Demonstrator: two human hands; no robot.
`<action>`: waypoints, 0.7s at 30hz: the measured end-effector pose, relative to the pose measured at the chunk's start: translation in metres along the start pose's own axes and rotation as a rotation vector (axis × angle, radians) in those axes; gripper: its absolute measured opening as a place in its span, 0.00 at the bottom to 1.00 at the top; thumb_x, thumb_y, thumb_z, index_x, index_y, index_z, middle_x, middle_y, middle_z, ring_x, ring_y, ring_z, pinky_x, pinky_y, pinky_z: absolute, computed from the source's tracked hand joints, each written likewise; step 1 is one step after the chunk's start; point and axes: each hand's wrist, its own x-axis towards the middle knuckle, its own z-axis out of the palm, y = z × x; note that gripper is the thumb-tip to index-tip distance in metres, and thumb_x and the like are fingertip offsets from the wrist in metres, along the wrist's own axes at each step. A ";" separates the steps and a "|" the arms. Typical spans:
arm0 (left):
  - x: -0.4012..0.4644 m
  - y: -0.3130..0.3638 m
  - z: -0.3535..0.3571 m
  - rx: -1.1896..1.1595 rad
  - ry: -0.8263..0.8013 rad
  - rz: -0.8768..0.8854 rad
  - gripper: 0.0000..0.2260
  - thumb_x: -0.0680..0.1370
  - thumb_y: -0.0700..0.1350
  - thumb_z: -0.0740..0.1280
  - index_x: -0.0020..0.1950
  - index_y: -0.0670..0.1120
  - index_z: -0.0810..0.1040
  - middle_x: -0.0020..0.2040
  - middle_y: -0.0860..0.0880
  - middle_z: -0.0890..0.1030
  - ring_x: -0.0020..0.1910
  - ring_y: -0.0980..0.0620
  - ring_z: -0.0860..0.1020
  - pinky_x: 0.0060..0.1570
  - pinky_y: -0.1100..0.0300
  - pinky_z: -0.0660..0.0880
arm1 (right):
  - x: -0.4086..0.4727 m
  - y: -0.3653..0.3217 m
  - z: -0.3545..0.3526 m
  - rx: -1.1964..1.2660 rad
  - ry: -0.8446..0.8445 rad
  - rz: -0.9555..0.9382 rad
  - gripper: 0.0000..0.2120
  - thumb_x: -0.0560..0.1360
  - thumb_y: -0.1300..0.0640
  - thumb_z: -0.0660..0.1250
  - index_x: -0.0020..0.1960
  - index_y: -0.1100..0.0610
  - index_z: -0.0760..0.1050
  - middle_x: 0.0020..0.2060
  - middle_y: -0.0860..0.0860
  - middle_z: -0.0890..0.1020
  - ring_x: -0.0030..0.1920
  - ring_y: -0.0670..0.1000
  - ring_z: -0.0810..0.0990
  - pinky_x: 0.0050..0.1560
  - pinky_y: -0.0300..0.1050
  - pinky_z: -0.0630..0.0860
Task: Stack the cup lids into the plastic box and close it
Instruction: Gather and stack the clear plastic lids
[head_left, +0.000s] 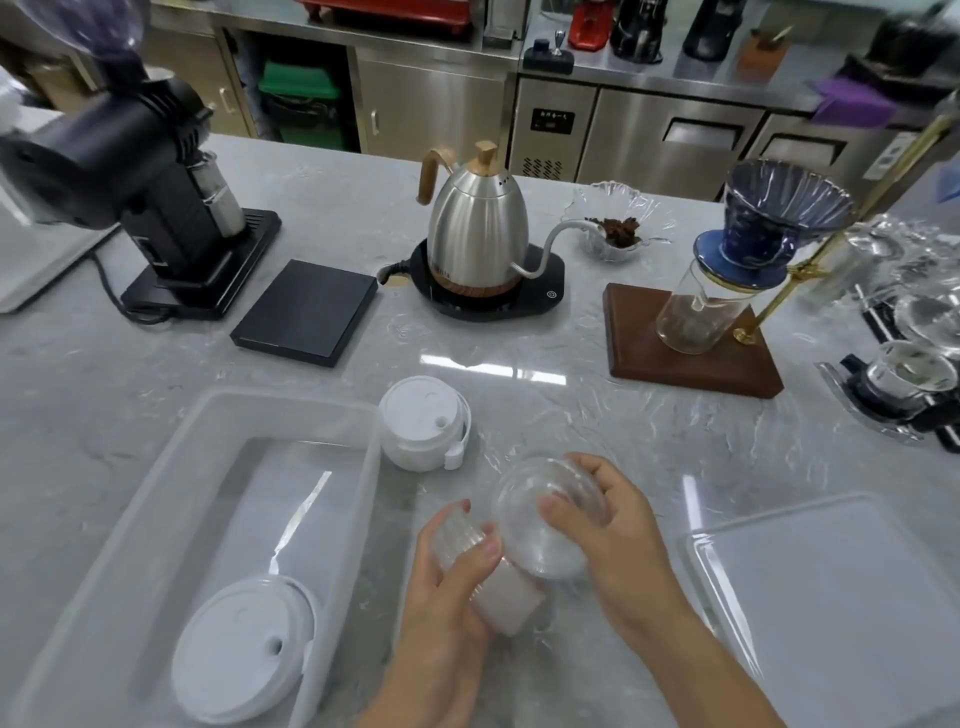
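A clear plastic box (171, 467) lies open on the marble counter at the lower left, with a stack of white cup lids (244, 649) inside its near end. A second stack of white lids (423, 421) stands on the counter just right of the box. My left hand (447, 587) grips a stack of clear ridged lids (501, 587). My right hand (608, 525) holds a clear dome lid (530, 514) against the top of that stack. The box's flat clear cover (831, 597) rests on the counter at the lower right.
Behind stand a black grinder (156, 182), a black scale (306, 312), a steel gooseneck kettle (478, 228) on its base, a glass dish (615, 223), and a blue dripper on a wooden stand (696, 343). Glassware (909, 332) crowds the right edge.
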 end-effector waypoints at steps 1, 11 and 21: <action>-0.002 0.000 0.002 0.032 -0.015 0.014 0.36 0.56 0.45 0.83 0.63 0.49 0.78 0.54 0.41 0.85 0.51 0.39 0.83 0.49 0.43 0.80 | -0.011 -0.004 0.003 -0.020 -0.011 -0.049 0.15 0.67 0.62 0.76 0.52 0.52 0.79 0.44 0.50 0.86 0.44 0.44 0.84 0.46 0.35 0.79; -0.019 0.008 0.002 0.292 -0.135 0.183 0.32 0.58 0.44 0.81 0.62 0.50 0.79 0.58 0.39 0.85 0.54 0.44 0.84 0.52 0.55 0.82 | -0.045 -0.010 0.011 -0.089 -0.221 -0.231 0.19 0.72 0.54 0.73 0.59 0.55 0.71 0.52 0.42 0.82 0.56 0.42 0.81 0.57 0.31 0.73; -0.023 0.017 -0.002 0.434 -0.192 0.278 0.29 0.60 0.44 0.81 0.61 0.51 0.80 0.57 0.44 0.85 0.54 0.49 0.84 0.49 0.61 0.80 | -0.056 -0.003 0.017 -0.120 -0.323 -0.214 0.19 0.82 0.49 0.54 0.72 0.45 0.70 0.70 0.39 0.74 0.75 0.42 0.67 0.70 0.31 0.63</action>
